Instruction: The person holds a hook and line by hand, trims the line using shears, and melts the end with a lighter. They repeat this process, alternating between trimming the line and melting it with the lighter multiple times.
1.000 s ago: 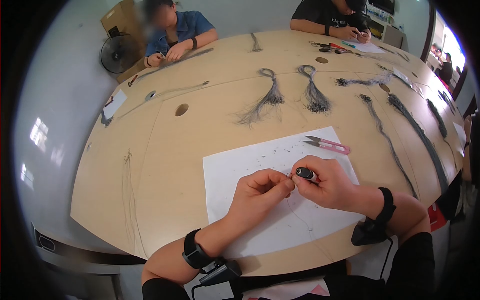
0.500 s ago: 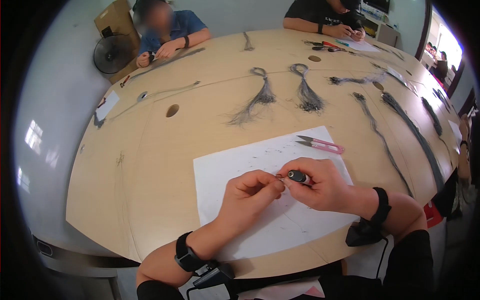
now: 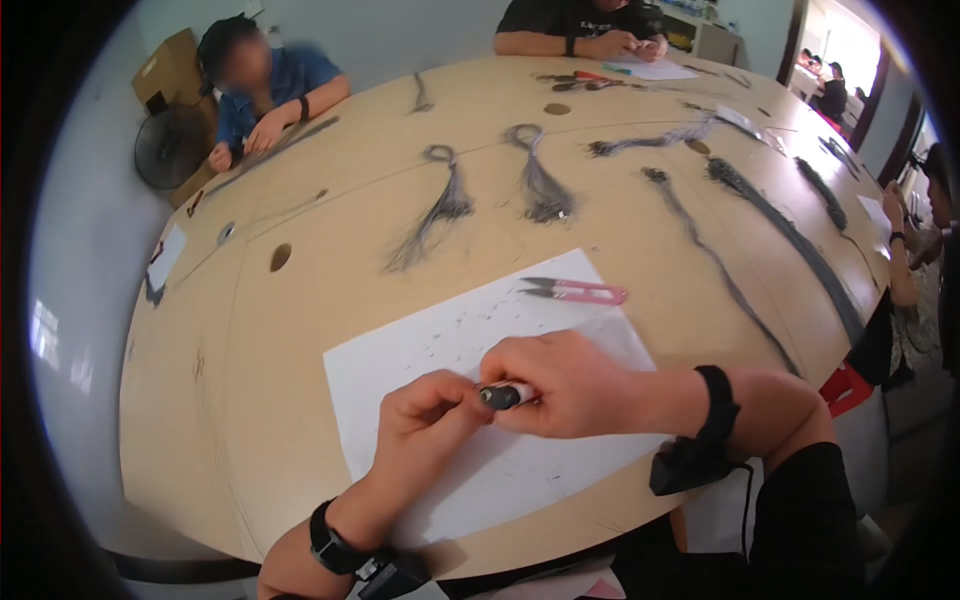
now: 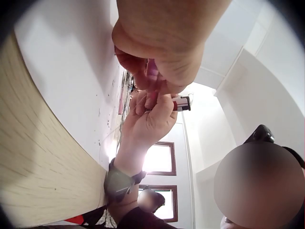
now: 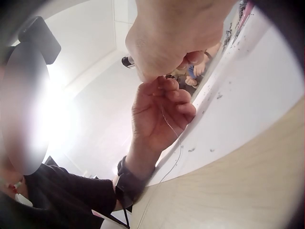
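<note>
My left hand pinches a thin line near its fingertips. The line crosses the palm and trails down past the paper in the right wrist view. My right hand grips a short cylindrical tool with a dark end and a pale body, its kind unclear. In the left wrist view, white and red show on the tool. The fingertips of both hands meet over a white paper sheet, hiding what lies between them. Pink-handled thread snips lie on the sheet's far part.
Dark specks dot the paper. Beyond it on the wooden table lie two looped line bundles. Long grey bundles stretch along the right. Two people sit across the table, with pliers-like tools near one of them.
The head view has shifted, so the table contents appear further left. My right hand has turned more over the left fingertips, and the small ring seen there earlier is now hidden.
</note>
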The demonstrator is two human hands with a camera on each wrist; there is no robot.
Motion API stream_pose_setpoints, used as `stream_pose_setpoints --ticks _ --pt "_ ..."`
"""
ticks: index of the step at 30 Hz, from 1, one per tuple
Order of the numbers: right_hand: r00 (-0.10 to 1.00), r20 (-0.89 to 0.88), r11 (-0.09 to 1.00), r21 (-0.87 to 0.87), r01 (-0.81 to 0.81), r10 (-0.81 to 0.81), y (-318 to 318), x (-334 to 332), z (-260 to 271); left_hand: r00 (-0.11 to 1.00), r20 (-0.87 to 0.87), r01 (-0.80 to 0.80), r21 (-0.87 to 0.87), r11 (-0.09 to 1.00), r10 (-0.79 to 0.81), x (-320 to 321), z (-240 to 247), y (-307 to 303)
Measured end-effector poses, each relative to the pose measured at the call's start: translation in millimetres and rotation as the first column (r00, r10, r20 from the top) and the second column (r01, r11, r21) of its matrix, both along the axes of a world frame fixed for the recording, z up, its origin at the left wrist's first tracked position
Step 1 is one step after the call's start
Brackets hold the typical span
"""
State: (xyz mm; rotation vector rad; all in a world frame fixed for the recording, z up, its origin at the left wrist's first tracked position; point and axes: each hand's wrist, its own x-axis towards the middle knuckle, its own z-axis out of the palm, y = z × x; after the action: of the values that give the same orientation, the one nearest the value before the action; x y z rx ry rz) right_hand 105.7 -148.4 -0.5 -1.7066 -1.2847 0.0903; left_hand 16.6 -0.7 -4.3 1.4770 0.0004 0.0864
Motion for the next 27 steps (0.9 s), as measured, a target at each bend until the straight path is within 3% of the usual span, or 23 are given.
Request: stream_pose_setpoints --ticks 3,9,27 --pt "0.998 -0.05 0.999 -0.001 -0.033 0.032 -0.7 -2.1 2.0 1.0 -0.007 0.009 -0.102 0.995 -0.01 -2.5 -2.9 0.2" --pt "0.99 0.141 0.998 0.046 -0.037 0.031 -1.3 -1.5 4.8 0.999 0.016 0.042 -0.077 0.996 -0.041 -2.9 -0.9 1.2" --pt "0.992 0.128 1.0 0.022 -0.011 0.008 -1.4 -3.7 4.1 0.999 -0.032 0.018 -0.099 0.995 -0.021 -4.6 -1.6 1.1"
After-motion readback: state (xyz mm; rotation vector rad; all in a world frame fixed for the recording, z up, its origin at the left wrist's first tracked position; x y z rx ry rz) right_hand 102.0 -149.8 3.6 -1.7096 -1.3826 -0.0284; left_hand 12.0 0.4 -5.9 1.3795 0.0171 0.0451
